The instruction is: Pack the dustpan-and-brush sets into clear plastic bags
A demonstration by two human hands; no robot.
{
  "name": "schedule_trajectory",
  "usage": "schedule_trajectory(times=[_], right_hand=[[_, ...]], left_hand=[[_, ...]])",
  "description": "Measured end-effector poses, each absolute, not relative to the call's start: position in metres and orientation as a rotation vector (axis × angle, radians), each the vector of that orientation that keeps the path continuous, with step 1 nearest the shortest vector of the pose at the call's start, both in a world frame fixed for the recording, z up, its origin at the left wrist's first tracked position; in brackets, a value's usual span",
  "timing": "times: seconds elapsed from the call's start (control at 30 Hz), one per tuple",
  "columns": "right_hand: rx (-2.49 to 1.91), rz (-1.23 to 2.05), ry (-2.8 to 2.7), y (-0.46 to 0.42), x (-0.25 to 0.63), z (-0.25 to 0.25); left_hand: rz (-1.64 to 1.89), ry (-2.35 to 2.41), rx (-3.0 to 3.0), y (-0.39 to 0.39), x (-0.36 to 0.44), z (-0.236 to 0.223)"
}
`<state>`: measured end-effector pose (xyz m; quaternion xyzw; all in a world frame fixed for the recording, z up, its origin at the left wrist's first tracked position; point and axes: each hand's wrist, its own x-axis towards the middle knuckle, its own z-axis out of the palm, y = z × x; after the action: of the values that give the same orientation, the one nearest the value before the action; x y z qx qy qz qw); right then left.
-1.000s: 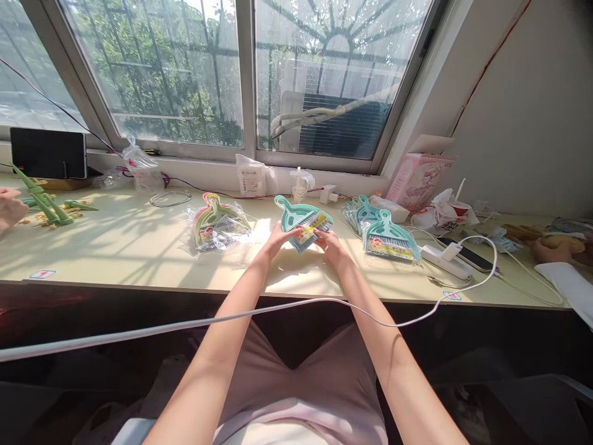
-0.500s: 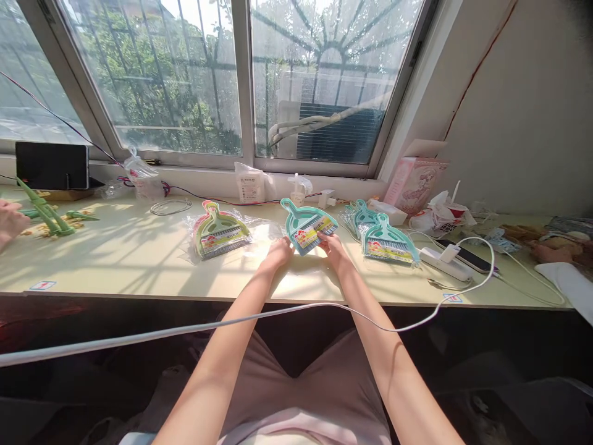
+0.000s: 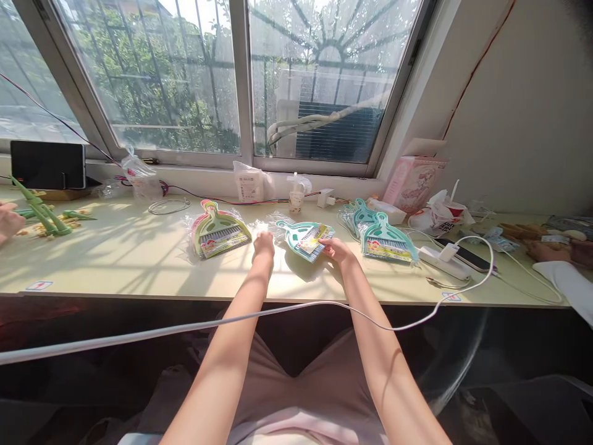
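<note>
My right hand [image 3: 337, 250] grips the right edge of a teal dustpan-and-brush set [image 3: 303, 241] with a printed card. The set is tilted low over the table, its handle pointing left. My left hand [image 3: 263, 245] is closed on a crumpled clear plastic bag [image 3: 265, 226], part of which shows above the fingers. To its left lies a green-and-pink dustpan-and-brush set [image 3: 220, 233] in clear wrapping. Right of my right hand is a wrapped teal dustpan-and-brush set [image 3: 388, 238], with more teal dustpans [image 3: 361, 213] behind it.
A white cable [image 3: 296, 307] crosses in front of the table edge. On the right are a power strip [image 3: 443, 262], a phone [image 3: 463, 253] and a pink box [image 3: 414, 182]. A drink cup [image 3: 295, 199] stands near the window. Another person's hand [image 3: 9, 222] is at far left by green parts [image 3: 46, 213].
My left hand has let go of the teal set and moved left, closing on the plastic bag. The set has tipped lower and flatter in my right hand.
</note>
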<state>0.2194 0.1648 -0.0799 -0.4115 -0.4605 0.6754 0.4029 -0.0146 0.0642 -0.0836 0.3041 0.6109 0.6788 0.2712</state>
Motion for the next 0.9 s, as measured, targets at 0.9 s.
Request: schedule_trajectory(times=[0.9], right_hand=[[-0.834,1.697,-1.326,0.152,0.207,-0.081]], left_hand=[[1.353,2.332,2.167,0.063,-0.005,-0.079]])
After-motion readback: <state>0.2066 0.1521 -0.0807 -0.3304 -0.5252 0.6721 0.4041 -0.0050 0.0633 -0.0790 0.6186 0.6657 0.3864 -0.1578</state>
